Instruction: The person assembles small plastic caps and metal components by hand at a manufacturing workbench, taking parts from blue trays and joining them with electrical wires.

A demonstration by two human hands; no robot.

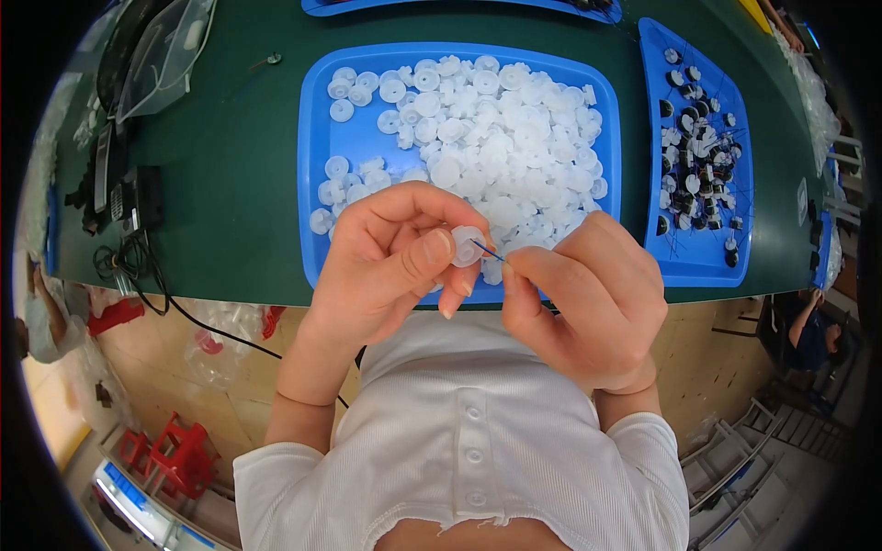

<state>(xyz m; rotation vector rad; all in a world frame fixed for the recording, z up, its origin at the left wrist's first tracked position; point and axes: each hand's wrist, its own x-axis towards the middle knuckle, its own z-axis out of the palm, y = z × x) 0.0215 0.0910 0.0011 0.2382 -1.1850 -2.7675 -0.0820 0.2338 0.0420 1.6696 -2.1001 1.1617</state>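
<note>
Between the thumb and fingers of my left hand point(381, 262) is a small round translucent white plastic cap point(465, 246). My right hand point(593, 298) is closed in a pinch on a thin dark blue wire point(492, 253). The wire's far end reaches the middle of the cap; whether it passes through a hole I cannot tell. Both hands are raised over the near edge of a blue tray point(310, 197). A large heap of similar white plastic caps point(533, 129) fills most of that tray.
To the right, another blue tray point(694, 270) holds dark round parts with white pieces and thin wires point(698, 156). A third blue tray point(459, 8) shows at the far edge. On the green table's point(234, 211) left are a clear bin point(165, 64), a black device point(141, 197) and cables.
</note>
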